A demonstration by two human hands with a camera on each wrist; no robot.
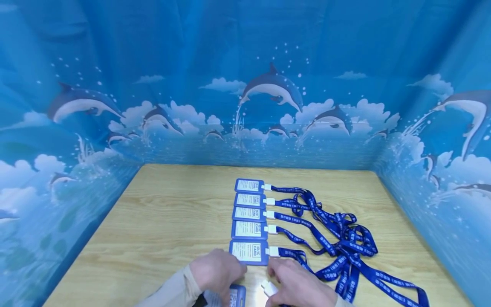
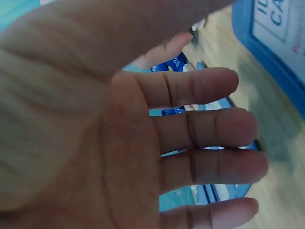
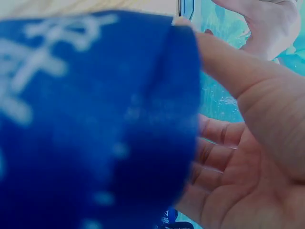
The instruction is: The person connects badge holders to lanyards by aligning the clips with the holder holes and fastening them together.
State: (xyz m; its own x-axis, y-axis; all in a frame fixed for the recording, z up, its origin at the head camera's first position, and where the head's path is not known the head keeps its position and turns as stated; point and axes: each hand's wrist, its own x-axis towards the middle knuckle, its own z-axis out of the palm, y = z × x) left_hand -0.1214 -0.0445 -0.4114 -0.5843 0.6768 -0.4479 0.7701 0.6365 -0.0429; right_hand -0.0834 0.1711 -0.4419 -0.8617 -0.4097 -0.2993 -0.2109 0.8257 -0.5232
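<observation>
My left hand [image 1: 218, 270] reaches over a blue card holder [image 1: 239, 294], with its thumb across it and partly hiding it. Its four fingers are straight in the left wrist view, below the card holder's blue rim [image 2: 243, 26]. My right hand [image 1: 297, 281] holds a blue lanyard by its white clip [image 1: 269, 288], which pokes out between thumb and forefinger. A blue lanyard band [image 3: 95, 109], blurred and close, hides the fingertips in the right wrist view. Fingertips of both hands are right at the near edge of the closest card holder in the column [image 1: 249, 252].
Several blue card holders [image 1: 248, 199] lie in a column, their white clips on the right. Blue lanyards [image 1: 349, 238] tangle on the right of the wooden table [image 1: 172, 213]. A dolphin-patterned blue curtain [image 1: 230, 128] stands behind and along both sides.
</observation>
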